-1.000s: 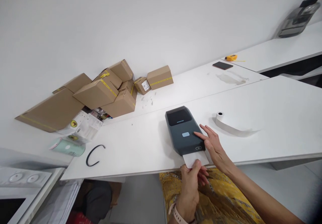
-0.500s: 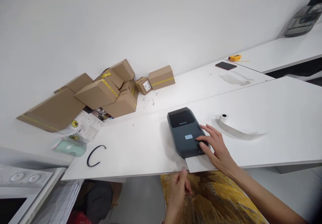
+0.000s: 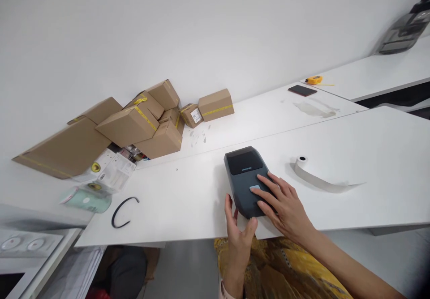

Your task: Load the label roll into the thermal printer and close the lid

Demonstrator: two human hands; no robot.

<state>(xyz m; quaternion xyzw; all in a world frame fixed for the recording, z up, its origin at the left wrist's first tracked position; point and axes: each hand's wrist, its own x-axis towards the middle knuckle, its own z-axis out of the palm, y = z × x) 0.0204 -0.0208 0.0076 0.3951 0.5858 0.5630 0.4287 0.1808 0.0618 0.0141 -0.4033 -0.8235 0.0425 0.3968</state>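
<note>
A dark grey-blue label printer (image 3: 244, 180) with a black window lies on the table by its front edge. My right hand (image 3: 289, 205) rests over its right side, fingers spread, with a fingertip on the light blue button (image 3: 254, 188). At the printer's near left corner is my left hand (image 3: 239, 232), thumb and fingers apart; whether it touches the casing I cannot tell. A white paper strip (image 3: 267, 228) shows between the hands at the near end, partly hidden. To the right of the printer stands a small white paper roll (image 3: 301, 160) with its tail unrolled.
Cardboard boxes (image 3: 124, 129) are piled against the wall at the left. In front of them lie a green pouch (image 3: 88, 199) and a black headband-like arc (image 3: 114, 216). A phone (image 3: 302, 90) and a yellow tape measure (image 3: 314, 80) lie at the back right.
My left hand has come up from the table edge to the printer's near left corner and has opened. My right hand's fingers have shifted left onto the button.
</note>
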